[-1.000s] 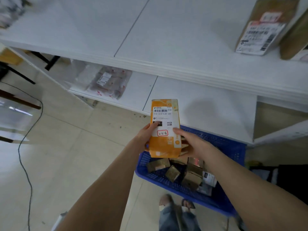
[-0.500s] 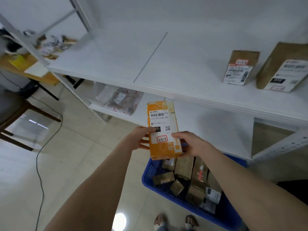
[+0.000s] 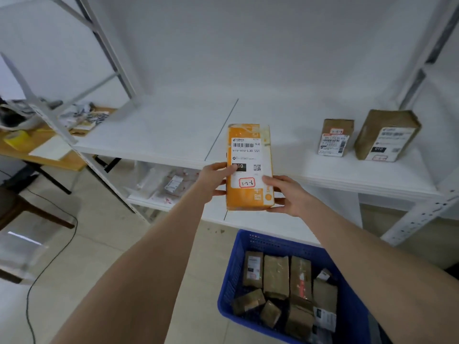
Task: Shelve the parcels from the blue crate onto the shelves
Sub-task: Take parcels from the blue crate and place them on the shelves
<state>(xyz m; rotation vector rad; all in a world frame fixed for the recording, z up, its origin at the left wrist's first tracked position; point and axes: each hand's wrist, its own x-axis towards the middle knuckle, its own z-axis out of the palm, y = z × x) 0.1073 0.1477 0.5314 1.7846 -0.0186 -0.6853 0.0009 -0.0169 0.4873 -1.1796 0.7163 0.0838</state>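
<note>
Holding the orange parcel (image 3: 249, 167) upright, left hand (image 3: 213, 179) and right hand (image 3: 288, 194) gripping its sides, you next set it on the white shelf (image 3: 159, 130).

Upper shelf (image 3: 161, 130) bore a small brown parcel (image 3: 336, 137) and large brown parcel (image 3: 387, 135) rightward; lower shelf (image 3: 280, 223) held bagged parcels (image 3: 171, 184); blue crate (image 3: 273, 242) stood on floor (image 3: 111, 239)
</note>
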